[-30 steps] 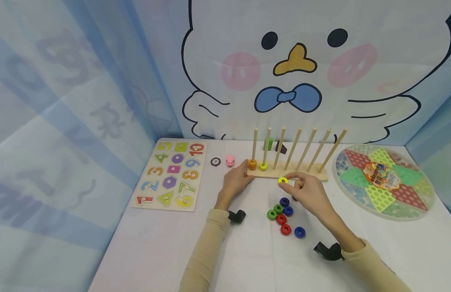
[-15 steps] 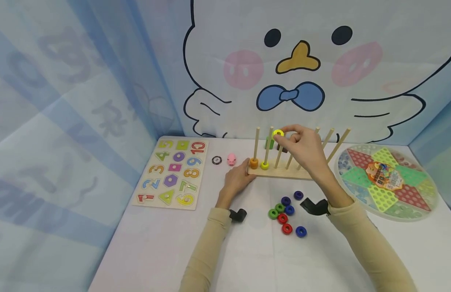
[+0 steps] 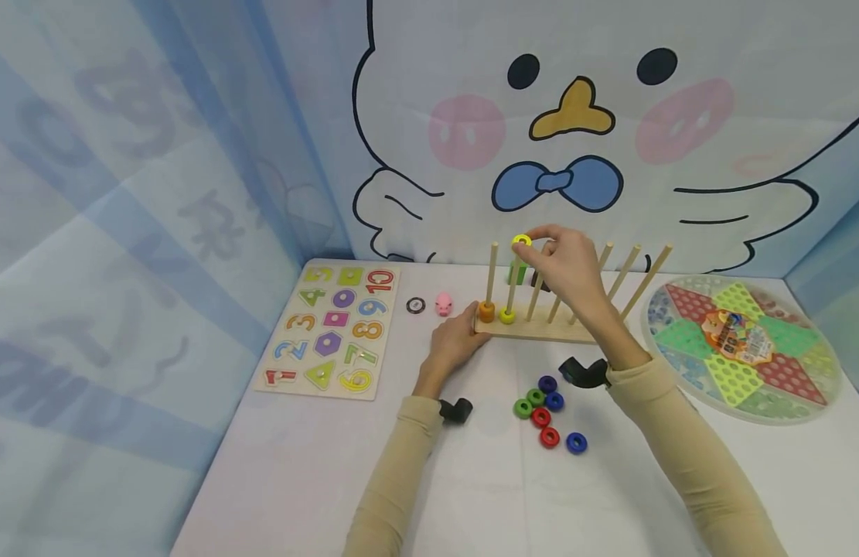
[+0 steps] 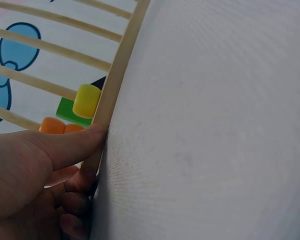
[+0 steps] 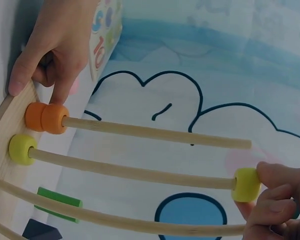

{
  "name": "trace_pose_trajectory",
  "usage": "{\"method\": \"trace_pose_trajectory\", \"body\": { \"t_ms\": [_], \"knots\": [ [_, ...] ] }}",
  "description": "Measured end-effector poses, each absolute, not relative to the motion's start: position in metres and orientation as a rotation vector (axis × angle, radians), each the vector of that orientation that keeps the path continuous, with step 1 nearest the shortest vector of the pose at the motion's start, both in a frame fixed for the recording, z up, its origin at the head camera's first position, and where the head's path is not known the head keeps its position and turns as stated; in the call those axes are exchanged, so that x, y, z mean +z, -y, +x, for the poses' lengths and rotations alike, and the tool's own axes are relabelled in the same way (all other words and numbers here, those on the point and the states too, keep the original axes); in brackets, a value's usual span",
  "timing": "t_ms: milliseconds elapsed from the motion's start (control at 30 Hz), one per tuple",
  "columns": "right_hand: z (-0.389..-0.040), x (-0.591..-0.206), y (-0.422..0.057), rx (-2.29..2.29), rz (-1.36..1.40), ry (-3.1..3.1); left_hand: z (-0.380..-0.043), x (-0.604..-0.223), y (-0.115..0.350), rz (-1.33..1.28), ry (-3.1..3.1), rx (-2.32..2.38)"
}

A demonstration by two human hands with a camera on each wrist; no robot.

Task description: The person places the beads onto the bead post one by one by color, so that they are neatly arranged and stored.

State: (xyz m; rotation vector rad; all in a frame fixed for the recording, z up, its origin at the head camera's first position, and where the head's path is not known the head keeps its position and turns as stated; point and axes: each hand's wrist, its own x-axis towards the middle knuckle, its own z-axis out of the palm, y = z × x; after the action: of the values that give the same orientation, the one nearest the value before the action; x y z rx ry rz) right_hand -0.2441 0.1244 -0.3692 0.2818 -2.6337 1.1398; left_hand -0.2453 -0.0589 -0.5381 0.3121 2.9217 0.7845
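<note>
My right hand [image 3: 571, 267] pinches a yellow ring bead [image 3: 522, 241] between thumb and fingers. In the right wrist view this bead [image 5: 247, 185] meets the tip of the second peg from the left; how far it is threaded I cannot tell. My left hand [image 3: 454, 342] grips the left end of the wooden peg rack's base [image 3: 540, 331], thumb on the near side in the left wrist view. Two orange beads [image 5: 46, 118] sit at the foot of the first peg. Another yellow bead [image 3: 507, 316] lies at the foot of the second. The right hand partly hides the middle pegs.
Loose green [image 3: 523, 408], red [image 3: 550, 437] and blue [image 3: 577, 443] rings lie before the rack. A number puzzle board [image 3: 328, 329] is at left, a round Chinese checkers board [image 3: 742, 348] at right. A pink pig [image 3: 444, 304] and black ring [image 3: 416, 305] lie left of the rack.
My right hand has lifted the yellow bead from in front of the rack up to the second peg's tip, moving left at the end. The left hand stays on the base.
</note>
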Motion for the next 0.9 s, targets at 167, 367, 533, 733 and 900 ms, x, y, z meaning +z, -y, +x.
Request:
{"method": "trace_pose_trajectory", "body": {
  "t_ms": [167,367,533,733,900],
  "knots": [
    [-0.240,-0.374,-0.125,1.143,0.317,2.610,-0.245,-0.539,0.058,0.296,-2.912,0.802],
    [-0.222,-0.385,-0.138,1.309,0.269,2.510,-0.244,-0.539,0.058,0.295,-2.902,0.817],
    [-0.203,-0.409,-0.154,1.363,0.204,2.549,-0.245,-0.540,0.058,0.284,-2.908,0.798],
    [-0.188,-0.448,-0.176,1.404,0.105,2.669,-0.247,-0.540,0.058,0.281,-2.916,0.805],
    [-0.176,-0.480,-0.194,1.464,0.012,2.791,-0.247,-0.540,0.058,0.283,-2.907,0.815]
  ]
}}
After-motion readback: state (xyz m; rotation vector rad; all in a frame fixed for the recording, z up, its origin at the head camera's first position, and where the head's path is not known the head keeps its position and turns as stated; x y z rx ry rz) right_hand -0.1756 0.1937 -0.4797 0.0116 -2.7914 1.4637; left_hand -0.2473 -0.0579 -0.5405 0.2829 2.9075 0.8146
